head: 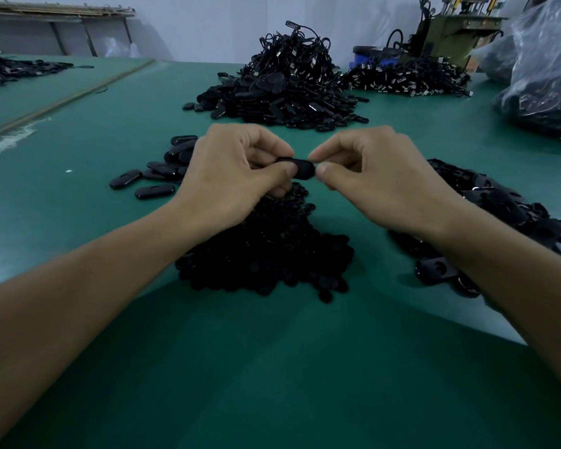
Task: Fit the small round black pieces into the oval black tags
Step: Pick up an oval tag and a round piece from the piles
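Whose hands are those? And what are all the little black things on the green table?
No machine here: these are a person's own two bare hands. The single picture comes from a camera worn on their head, looking forward and down. The left hand and right hand together pinch one shiny oval black plastic tag. Below them, on the green table, lies a heap of small round black pieces. There are loose oval black tags on the left, a dark pile of black parts on the right, and a big heap of corded black tags farther back.
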### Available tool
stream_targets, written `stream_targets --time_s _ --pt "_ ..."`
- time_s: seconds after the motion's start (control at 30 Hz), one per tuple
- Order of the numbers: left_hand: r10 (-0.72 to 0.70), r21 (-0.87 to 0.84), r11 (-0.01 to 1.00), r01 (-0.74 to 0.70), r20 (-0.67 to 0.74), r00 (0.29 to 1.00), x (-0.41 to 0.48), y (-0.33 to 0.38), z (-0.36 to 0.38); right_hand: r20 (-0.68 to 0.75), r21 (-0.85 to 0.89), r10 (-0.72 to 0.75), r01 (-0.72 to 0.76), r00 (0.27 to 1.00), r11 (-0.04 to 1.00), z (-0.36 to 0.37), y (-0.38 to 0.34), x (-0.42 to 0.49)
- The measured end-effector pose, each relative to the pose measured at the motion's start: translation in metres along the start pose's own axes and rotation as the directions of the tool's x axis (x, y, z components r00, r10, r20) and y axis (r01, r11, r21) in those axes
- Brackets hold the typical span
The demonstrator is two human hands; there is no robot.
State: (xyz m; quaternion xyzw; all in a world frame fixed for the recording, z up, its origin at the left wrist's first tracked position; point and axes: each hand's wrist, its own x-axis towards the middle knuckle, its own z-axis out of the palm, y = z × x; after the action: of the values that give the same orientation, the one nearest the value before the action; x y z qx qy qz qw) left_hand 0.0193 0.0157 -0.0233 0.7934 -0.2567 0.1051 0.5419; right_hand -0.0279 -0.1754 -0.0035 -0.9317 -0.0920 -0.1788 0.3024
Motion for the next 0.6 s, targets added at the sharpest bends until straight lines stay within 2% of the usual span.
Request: stream_targets --time_s 0.07,0.13,0.2,0.27,0.33,0.6 --pt "-0.028 0.045 0.998 0.033 -0.105 0.994 0.004 -0.011 -0.008 0.061 -0.295 0.041 -0.022 0.997 0.955 -0.004 0.007 0.001" --pt "-0.048 0.130 0.989 0.077 -0.219 0.975 0.009 -0.022 -0.020 0.101 -0.566 0.186 -0.097 0.977 0.819 -0.010 0.015 -0.001" --pt "-0.067 0.182 0.975 0.126 -0.301 0.951 0.013 -0.030 -0.031 0.078 -0.704 0.331 -0.183 0.940 0.686 -0.017 0.018 -0.004" --pt "-0.068 0.215 0.965 0.149 -0.345 0.936 0.016 -0.036 -0.039 0.084 -0.729 0.386 -0.208 0.919 0.652 -0.021 0.015 -0.007" --pt "-0.048 0.259 0.954 0.151 -0.365 0.930 0.018 -0.041 -0.043 0.110 -0.707 0.392 -0.205 0.913 0.677 -0.020 0.014 -0.008" --pt "-0.006 0.398 0.903 0.163 -0.368 0.930 0.023 -0.056 -0.051 0.115 -0.613 0.249 -0.128 0.962 0.780 -0.016 0.020 -0.004"
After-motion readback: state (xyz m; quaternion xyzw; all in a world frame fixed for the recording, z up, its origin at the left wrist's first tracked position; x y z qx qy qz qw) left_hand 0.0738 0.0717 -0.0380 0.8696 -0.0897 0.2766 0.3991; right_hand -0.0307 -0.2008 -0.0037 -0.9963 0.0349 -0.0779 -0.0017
